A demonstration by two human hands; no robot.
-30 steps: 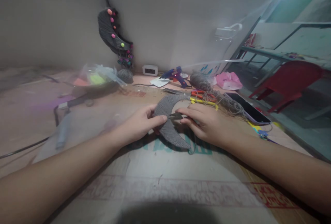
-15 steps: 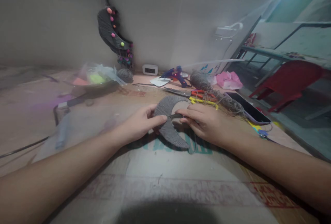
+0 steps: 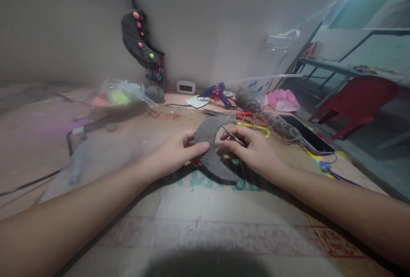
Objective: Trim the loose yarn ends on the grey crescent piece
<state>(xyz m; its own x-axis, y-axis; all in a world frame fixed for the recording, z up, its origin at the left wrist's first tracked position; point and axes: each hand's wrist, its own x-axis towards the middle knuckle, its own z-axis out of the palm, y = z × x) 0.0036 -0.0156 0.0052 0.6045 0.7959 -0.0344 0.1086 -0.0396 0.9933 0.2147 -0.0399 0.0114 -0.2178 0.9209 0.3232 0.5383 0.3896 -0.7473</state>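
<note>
Working grip on a yarn-wrapped crescent. The grey crescent (image 3: 215, 157) is held between the hands, above the near part of the tabletop (image 3: 32, 153); whether it touches the surface cannot be told. The left hand (image 3: 177, 151) grips its outer curve, thumb flat on the wrapped face, fingers behind. The right hand (image 3: 258, 147) pinches a thin dark tool (image 3: 236, 138), kind unclear, its tip just beside the inner curve.

Judged from this posture, sound technique lies in a steady left thumb, which should keep neighbouring turns from sliding, and in a light right pinch that steers the point along the edge rather than into the strands. The loose strand (image 3: 241, 183) at the lower horn is best kept clear of the tool, since a snag could loosen the wrap. The tangled yarn (image 3: 285, 127) beyond the right hand likewise deserves a wide berth.
</note>
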